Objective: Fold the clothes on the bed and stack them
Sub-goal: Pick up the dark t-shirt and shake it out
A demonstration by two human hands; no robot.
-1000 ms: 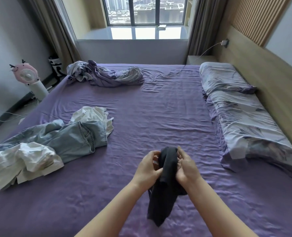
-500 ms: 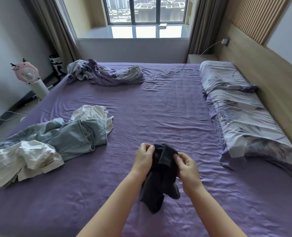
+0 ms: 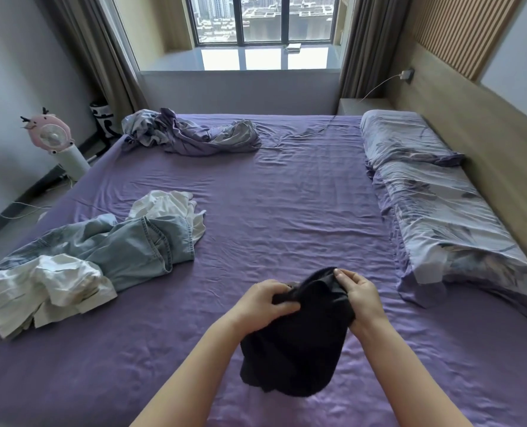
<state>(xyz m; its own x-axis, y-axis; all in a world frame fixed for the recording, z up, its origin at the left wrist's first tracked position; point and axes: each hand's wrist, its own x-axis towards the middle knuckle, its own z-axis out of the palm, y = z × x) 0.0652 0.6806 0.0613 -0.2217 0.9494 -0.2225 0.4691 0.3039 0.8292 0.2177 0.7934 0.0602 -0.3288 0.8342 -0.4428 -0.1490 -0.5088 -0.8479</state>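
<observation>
Item 1. Dark, soft knit garment [image 3: 296,343], bunched and unfolded: held up over the near middle of the bed with the purple fitted sheet [image 3: 286,204], its lower part hanging down toward the sheet. Left hand [image 3: 263,302] gripped the upper left edge, fingers [image 3: 282,306] curled over the cloth. Right hand [image 3: 362,298] pinched the upper right edge between thumb and fingertips. What kind of garment it was could not be told.

Item 2. Pale blue denim jeans [image 3: 117,245]: crumpled on the left side of the bed, unfolded.

Item 3. White crumpled garment [image 3: 43,285]: at the near left edge, touching the jeans, unfolded.

Item 4. Second white garment [image 3: 169,208]: partly under the far end of the jeans, unfolded.

Item 5. Lilac and grey rumpled cloth heap [image 3: 191,135]: at the far left corner; whether clothing or bedding could not be told.

Item 6. Two floral grey pillows [image 3: 434,204]: along the wooden headboard on the right.

Item 7. Pink cartoon-faced fan [image 3: 51,135]: on the floor left of the bed.

Progress, as judged: early. No folded piece and no stack showed anywhere on the bed. The dark garment appeared to be the one in hand, being opened out by its edge before folding; the jeans and both white garments remained to be folded and stacked.
</observation>
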